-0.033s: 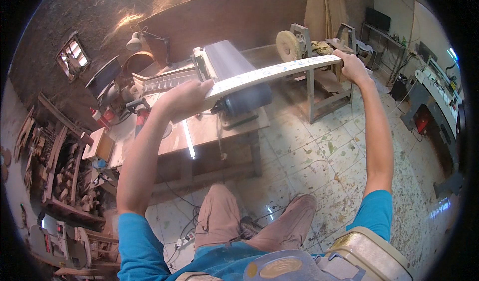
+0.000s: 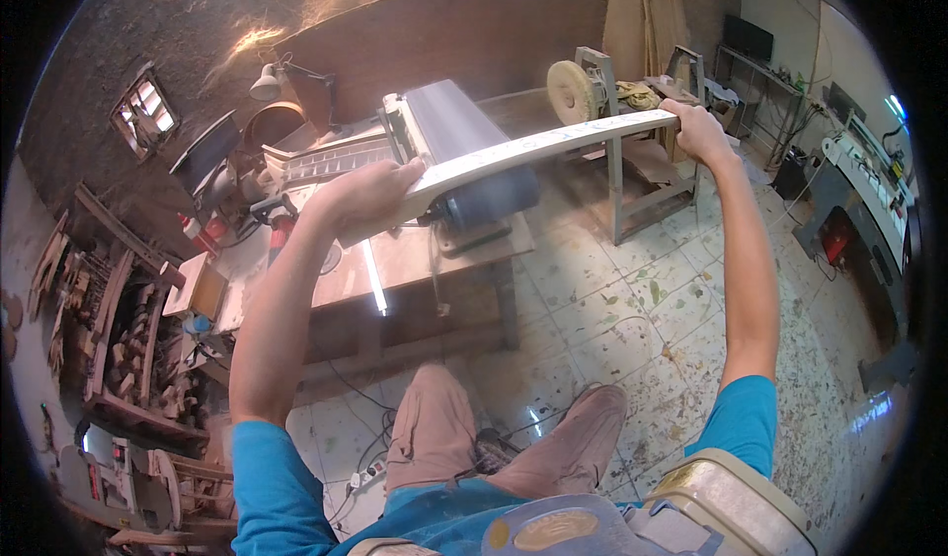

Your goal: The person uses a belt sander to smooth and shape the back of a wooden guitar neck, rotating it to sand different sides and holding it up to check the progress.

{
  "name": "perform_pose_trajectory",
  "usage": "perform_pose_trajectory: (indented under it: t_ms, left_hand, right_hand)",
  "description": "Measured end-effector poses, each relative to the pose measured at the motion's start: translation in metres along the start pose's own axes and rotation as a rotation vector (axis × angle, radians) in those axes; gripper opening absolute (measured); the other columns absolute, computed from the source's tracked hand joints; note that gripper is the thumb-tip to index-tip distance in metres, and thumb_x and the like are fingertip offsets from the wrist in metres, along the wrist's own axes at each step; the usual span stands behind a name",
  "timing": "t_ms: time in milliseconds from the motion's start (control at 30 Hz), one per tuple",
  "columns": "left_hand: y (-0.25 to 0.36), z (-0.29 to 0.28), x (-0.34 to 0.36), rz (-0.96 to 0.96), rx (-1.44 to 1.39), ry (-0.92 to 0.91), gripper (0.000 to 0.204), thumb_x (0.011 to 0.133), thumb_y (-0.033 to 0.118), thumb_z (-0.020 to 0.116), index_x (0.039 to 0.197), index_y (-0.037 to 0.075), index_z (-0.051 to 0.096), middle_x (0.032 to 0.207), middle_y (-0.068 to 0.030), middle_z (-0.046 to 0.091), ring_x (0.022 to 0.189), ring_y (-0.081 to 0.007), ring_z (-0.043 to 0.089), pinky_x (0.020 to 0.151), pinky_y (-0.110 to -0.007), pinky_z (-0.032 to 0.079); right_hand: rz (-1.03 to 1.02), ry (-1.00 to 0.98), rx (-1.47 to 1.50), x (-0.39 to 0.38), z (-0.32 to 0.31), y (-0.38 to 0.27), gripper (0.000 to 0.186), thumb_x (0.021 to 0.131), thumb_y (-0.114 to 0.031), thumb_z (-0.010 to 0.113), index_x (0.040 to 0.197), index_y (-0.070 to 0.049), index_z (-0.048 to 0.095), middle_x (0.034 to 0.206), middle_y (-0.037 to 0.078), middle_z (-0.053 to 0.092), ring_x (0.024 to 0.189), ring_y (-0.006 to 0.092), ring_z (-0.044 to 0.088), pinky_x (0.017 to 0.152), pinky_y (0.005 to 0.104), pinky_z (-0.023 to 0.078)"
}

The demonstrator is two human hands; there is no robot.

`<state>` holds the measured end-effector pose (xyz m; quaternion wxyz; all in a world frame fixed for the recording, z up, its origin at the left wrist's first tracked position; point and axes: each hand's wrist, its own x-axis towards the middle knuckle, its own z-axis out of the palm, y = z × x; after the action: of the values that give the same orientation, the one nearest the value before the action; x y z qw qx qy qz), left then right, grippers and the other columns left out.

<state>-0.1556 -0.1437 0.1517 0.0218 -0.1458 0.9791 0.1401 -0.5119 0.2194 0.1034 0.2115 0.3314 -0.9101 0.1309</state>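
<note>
A long pale board (image 2: 553,142) with bluish marks along its face stretches between my two hands. My left hand (image 2: 367,196) is closed round its left end; my right hand (image 2: 699,131) grips the far right end. The board crosses over a belt sander (image 2: 444,119) whose wide grey belt slopes away on the workbench. Below the board shows the sander's dark roller end (image 2: 489,200). Whether the board touches the belt cannot be told from here.
The wooden workbench (image 2: 425,265) holds a red-handled tool (image 2: 281,235) and a desk lamp (image 2: 267,84). A buffing wheel (image 2: 573,92) on a stand is at the back right. Wood offcuts (image 2: 123,358) fill a rack on the left. Cables (image 2: 370,447) lie by my feet.
</note>
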Motion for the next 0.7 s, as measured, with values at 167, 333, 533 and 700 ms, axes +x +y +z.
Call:
perform_pose_trajectory:
  t_ms: [167, 333, 533, 700]
  left_hand:
    - [0.001, -0.009, -0.002, -0.078, -0.204, -0.147, 0.038, 0.103, 0.033, 0.049, 0.114, -0.002, 0.058, 0.086, -0.019, 0.072, 0.084, -0.0339, 0.073, 0.078, -0.046, 0.055]
    - [0.0, 0.013, -0.008, 0.296, 0.391, 0.198, 0.03, 0.102, 0.027, 0.051, 0.105, -0.003, 0.057, 0.075, -0.0183, 0.069, 0.081, -0.0336, 0.073, 0.072, -0.046, 0.055]
    - [0.009, 0.016, -0.013, 0.317, 0.474, 0.291, 0.024, 0.099, 0.019, 0.052, 0.109, -0.002, 0.058, 0.07, -0.0158, 0.069, 0.081, -0.036, 0.072, 0.071, -0.047, 0.055]
    - [-0.005, 0.024, 0.009, 0.32, 0.524, 0.428, 0.038, 0.106, 0.024, 0.038, 0.106, -0.003, 0.064, 0.081, -0.0209, 0.071, 0.087, -0.041, 0.07, 0.078, -0.05, 0.054]
  right_hand:
    - [-0.05, -0.011, -0.053, 0.007, -0.008, -0.003, 0.047, 0.081, 0.008, 0.054, 0.121, -0.016, 0.066, 0.106, 0.024, 0.071, 0.107, 0.0448, 0.066, 0.089, 0.0529, 0.053]
    - [-0.113, 0.107, 0.034, 0.007, 0.011, 0.005, 0.044, 0.083, 0.01, 0.054, 0.122, -0.009, 0.058, 0.113, 0.024, 0.069, 0.111, 0.0447, 0.063, 0.092, 0.0514, 0.051]
    - [-0.157, 0.225, 0.133, -0.002, 0.021, 0.0, 0.031, 0.09, 0.005, 0.049, 0.119, -0.005, 0.053, 0.122, 0.024, 0.065, 0.117, 0.0436, 0.06, 0.093, 0.0503, 0.049]
    - [-0.162, 0.339, 0.047, 0.021, 0.044, 0.032, 0.028, 0.098, -0.004, 0.045, 0.124, -0.007, 0.055, 0.126, 0.02, 0.064, 0.12, 0.0399, 0.06, 0.095, 0.0475, 0.05]
